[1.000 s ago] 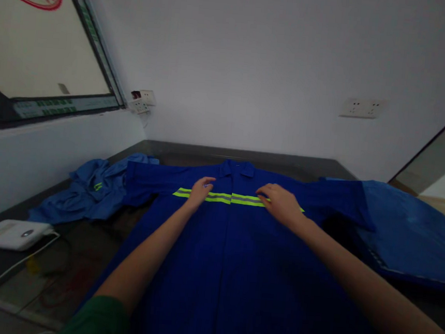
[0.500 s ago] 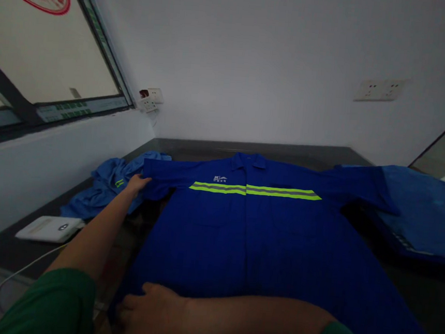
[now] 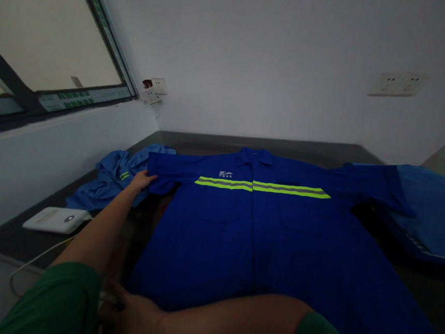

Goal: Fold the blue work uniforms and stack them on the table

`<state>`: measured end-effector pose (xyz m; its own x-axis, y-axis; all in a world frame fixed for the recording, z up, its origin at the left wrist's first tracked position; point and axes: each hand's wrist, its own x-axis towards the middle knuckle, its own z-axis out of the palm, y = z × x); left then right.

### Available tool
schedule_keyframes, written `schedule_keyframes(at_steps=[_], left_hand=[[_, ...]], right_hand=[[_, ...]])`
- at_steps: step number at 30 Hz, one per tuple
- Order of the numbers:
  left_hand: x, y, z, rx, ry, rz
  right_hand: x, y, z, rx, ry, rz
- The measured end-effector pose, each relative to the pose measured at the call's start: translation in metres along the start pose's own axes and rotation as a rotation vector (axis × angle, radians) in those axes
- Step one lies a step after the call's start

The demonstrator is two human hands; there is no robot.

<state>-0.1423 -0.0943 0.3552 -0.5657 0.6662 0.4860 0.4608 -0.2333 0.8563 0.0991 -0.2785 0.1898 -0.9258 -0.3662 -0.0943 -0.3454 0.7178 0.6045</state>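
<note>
A royal-blue short-sleeved work shirt (image 3: 216, 239) lies spread with its collar at the far side. A yellow-green and grey reflective band (image 3: 290, 190) crosses its chest. My left hand (image 3: 142, 181) is closed at the cuff of its left-lying sleeve, fingertips against the cloth. My right hand (image 3: 131, 315) reaches across low in the view to the shirt's lower left side. Its fingers are curled and in shadow, and what they grip cannot be made out. A small whitish object (image 3: 107, 297) shows beside those fingers.
Crumpled blue clothing (image 3: 106, 183) lies on the dark table (image 3: 193, 139) at left. Nearer is a white power-bank-like device (image 3: 56, 220) with a white cable (image 3: 39, 255). Folded lighter-blue garments (image 3: 432, 216) lie at right, partly under the other sleeve. Walls and a window border the table.
My right hand has moved left and slightly down along the shirt's near left side. My left hand stays at the sleeve cuff. The view has shifted slightly.
</note>
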Motion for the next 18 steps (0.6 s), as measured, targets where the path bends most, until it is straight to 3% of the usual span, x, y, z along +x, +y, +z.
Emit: schedule_keyframes(at_steps=[5,11,18], left_hand=[[-0.007,0.008,-0.006,-0.003,-0.065,0.012],[-0.017,0.024,-0.016,0.029,0.011,0.017],[-0.022,0.02,-0.008,-0.022,-0.037,-0.068]], right_hand=[[-0.003,0.004,-0.021,-0.047,-0.019,-0.048],[-0.02,0.005,-0.052,-0.113,0.066,-0.048],[-0.025,0.01,-0.052,-0.122,0.139,0.002]])
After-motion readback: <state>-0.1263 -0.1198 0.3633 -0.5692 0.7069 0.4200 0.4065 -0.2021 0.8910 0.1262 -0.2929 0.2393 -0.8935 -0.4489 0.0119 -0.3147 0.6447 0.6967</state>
